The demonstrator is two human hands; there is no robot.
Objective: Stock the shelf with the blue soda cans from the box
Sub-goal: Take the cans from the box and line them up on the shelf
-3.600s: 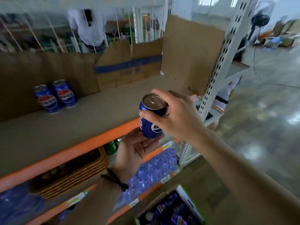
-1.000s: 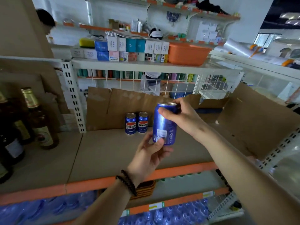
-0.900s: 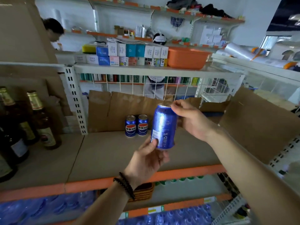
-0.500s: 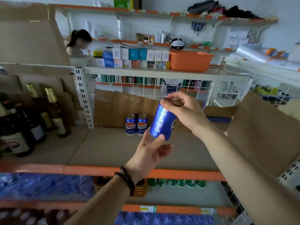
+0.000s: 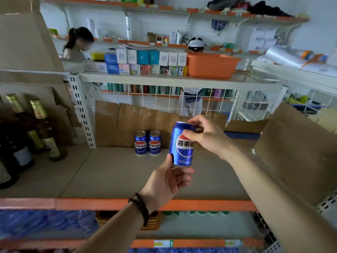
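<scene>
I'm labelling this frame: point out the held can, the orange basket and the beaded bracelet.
held can (image 5: pixel 182 145): head view, logo on its side.
orange basket (image 5: pixel 211 67): head view, front wall.
beaded bracelet (image 5: pixel 141 209): head view, beads on left wrist.

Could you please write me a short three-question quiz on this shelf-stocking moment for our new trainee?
1. True or false: the blue soda can in the hands already stands on the shelf.
2. How many cans stand at the back of that shelf?
3. Which hand pinches the held can's top rim: A) left hand, B) right hand?

Key
1. False: it is held above the shelf, with both hands on it.
2. Two, side by side against the cardboard.
3. B; the left hand holds its bottom end.
</scene>
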